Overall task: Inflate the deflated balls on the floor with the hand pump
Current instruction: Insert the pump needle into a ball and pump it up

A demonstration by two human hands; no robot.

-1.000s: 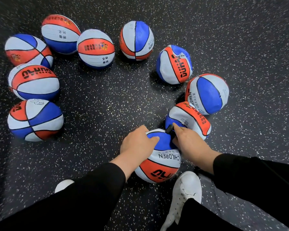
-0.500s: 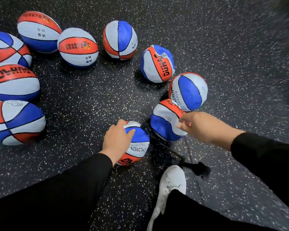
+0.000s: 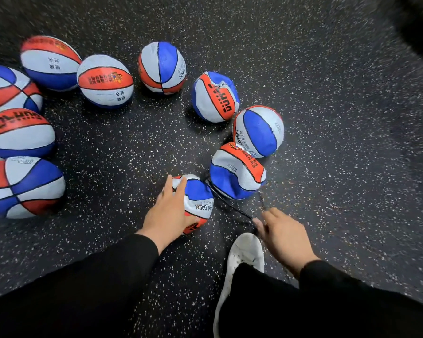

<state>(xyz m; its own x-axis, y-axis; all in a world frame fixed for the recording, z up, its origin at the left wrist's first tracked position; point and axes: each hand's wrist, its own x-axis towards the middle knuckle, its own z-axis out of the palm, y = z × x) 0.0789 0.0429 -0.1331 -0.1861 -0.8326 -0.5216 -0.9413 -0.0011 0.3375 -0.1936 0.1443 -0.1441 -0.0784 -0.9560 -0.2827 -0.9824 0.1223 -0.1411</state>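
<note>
A small, crumpled red, white and blue ball [image 3: 199, 197] lies on the floor in front of me. My left hand [image 3: 167, 212] rests on its left side with the fingers stretched over it. A thin black hose [image 3: 226, 203] runs from the top of this ball toward my right hand [image 3: 285, 236]. That hand hovers low beside my white shoe [image 3: 244, 254], fingertips at the hose's near end. The hand hides the pump, and blur hides whether the fingers hold anything. Three more dented balls [image 3: 237, 172] [image 3: 258, 130] [image 3: 215, 96] sit just beyond.
Several rounder balls of the same colours curve along the left and back, among them one at the back [image 3: 161, 68] and one at the left edge [image 3: 22, 186]. The black speckled floor [image 3: 132, 147] lies bare inside the ring and to the right.
My right hand left the ball's valve, swung out past the neighbouring ball, then dropped back beside my shoe over the pump. My left hand's fingers have spread on the ball. The view has shifted.
</note>
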